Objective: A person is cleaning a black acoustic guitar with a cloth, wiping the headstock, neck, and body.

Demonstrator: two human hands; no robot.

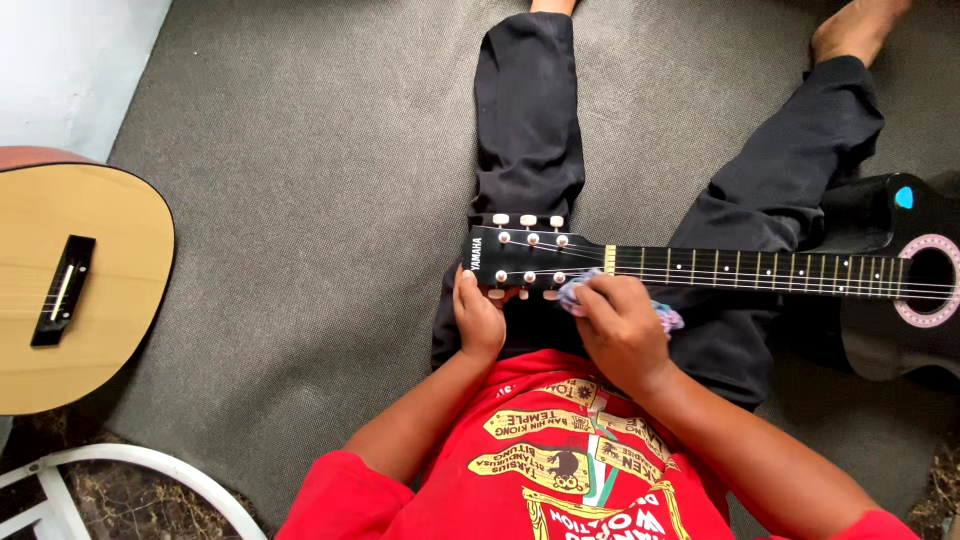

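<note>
Under left hand [478, 318] fingers: headstock [525, 257] of black guitar [780, 270], lying across lap, fingers curled on lower edge by tuning pegs. Right hand [622, 328] fingers clenched on pale cloth [574, 293], pressed against neck by nut. Second, tan guitar [75, 285] well apart, past left hand.

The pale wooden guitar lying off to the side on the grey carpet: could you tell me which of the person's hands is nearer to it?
Left. The left hand grips the black guitar's headstock, apart from the pale wooden guitar; the right hand, holding a cloth, sits further away.
</note>
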